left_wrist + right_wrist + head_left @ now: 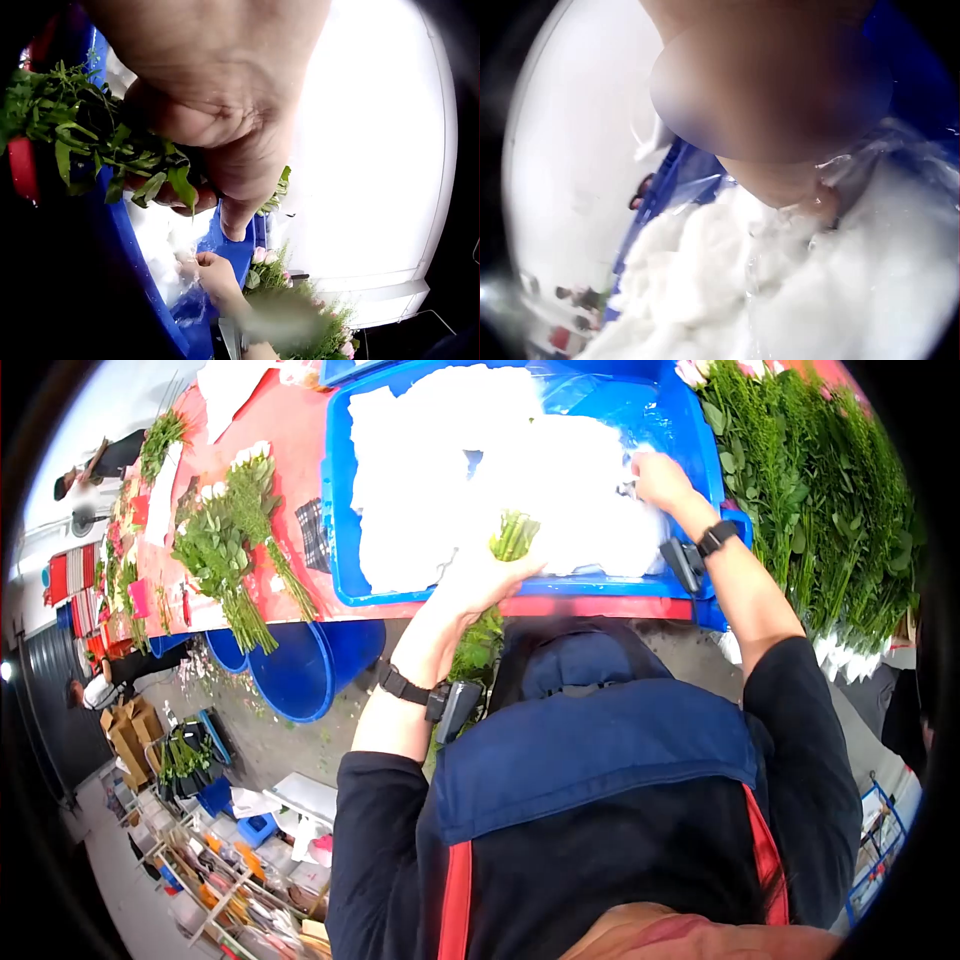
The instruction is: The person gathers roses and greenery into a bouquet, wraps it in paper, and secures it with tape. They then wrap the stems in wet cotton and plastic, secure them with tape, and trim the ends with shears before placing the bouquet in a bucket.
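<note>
My left hand point(487, 582) grips a bunch of leafy green stems point(127, 154) over the near edge of a blue plastic tub point(345, 592). In the head view the cut stem ends point(514, 536) poke up past the thumb, and foliage hangs below the hand. White fluffy wadding point(697, 262) fills most of the tub, overexposed in the head view. At the tub's right side my right hand point(662, 482) has its fingers curled down at the wadding, pinching clear plastic film point(840, 161). A blurred patch covers much of that hand in the right wrist view.
Bunches of white-flowered greenery point(215, 545) lie on the red table cover point(285, 420) to the left. Long flower bundles point(800, 510) with pink blooms are piled on the right. Blue buckets point(295, 670) stand below the table's left edge, and a crowded rack point(215, 880) is at lower left.
</note>
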`<state>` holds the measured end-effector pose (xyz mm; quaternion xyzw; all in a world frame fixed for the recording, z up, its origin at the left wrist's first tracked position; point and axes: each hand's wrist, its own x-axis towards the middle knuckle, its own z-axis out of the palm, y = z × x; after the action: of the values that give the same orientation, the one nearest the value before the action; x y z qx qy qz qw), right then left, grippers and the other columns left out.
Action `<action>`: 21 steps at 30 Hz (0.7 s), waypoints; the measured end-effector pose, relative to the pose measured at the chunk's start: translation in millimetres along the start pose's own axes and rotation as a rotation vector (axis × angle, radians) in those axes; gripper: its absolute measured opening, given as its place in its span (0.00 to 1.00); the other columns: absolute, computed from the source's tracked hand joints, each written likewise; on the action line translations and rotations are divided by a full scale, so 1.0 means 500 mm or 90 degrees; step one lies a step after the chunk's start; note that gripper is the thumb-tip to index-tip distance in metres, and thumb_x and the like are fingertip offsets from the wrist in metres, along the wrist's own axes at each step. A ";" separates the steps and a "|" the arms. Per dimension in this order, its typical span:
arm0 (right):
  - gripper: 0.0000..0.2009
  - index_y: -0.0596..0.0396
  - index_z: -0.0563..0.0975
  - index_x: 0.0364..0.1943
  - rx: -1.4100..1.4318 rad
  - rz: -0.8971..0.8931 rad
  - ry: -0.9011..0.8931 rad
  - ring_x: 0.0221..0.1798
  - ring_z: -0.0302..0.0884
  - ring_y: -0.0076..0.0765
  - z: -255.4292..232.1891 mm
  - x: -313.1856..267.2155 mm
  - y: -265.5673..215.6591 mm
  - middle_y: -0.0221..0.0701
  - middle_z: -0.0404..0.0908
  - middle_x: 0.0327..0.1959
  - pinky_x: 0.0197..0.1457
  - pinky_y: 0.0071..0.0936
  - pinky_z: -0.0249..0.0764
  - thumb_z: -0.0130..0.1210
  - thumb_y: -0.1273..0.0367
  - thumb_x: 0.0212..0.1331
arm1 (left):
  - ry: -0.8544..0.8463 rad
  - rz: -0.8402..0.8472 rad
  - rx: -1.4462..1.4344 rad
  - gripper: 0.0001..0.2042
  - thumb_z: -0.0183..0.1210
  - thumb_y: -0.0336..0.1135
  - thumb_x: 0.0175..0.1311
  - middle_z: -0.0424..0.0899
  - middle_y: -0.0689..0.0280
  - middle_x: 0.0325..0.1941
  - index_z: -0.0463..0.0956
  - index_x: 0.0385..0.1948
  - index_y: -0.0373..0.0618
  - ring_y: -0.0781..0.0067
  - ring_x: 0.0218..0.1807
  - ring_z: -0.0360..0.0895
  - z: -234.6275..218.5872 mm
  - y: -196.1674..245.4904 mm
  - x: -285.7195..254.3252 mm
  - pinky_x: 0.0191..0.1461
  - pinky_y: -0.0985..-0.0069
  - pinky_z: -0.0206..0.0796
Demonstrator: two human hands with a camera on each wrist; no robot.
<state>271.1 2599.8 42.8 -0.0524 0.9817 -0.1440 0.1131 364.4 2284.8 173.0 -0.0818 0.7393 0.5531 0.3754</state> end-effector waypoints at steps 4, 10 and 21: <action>0.15 0.58 0.78 0.33 0.275 0.025 -0.010 0.32 0.79 0.37 -0.052 -0.041 0.010 0.37 0.82 0.30 0.37 0.32 0.74 0.62 0.62 0.45 | -0.021 -0.014 -0.016 0.13 0.63 0.40 0.58 0.67 0.71 0.11 0.70 0.22 0.46 0.80 0.12 0.62 0.002 -0.010 0.015 0.16 0.79 0.54; 0.12 0.58 0.77 0.40 0.492 -0.119 0.225 0.34 0.78 0.27 -0.217 -0.173 -0.209 0.32 0.81 0.34 0.41 0.27 0.75 0.61 0.73 0.50 | -0.057 -0.043 -0.055 0.10 0.64 0.37 0.57 0.68 0.70 0.12 0.73 0.24 0.44 0.79 0.11 0.62 0.024 0.001 0.032 0.14 0.79 0.52; 0.25 0.60 0.73 0.54 0.635 -0.226 0.058 0.49 0.76 0.34 -0.101 -0.170 -0.301 0.39 0.79 0.48 0.54 0.27 0.70 0.65 0.67 0.50 | -0.016 -0.023 -0.001 0.06 0.62 0.29 0.56 0.73 0.68 0.15 0.75 0.32 0.40 0.80 0.13 0.67 0.046 0.025 0.004 0.15 0.80 0.59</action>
<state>352.0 2481.4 151.8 -0.1513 0.7737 -0.6127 0.0551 367.1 2310.1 178.9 -0.0887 0.7325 0.5477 0.3944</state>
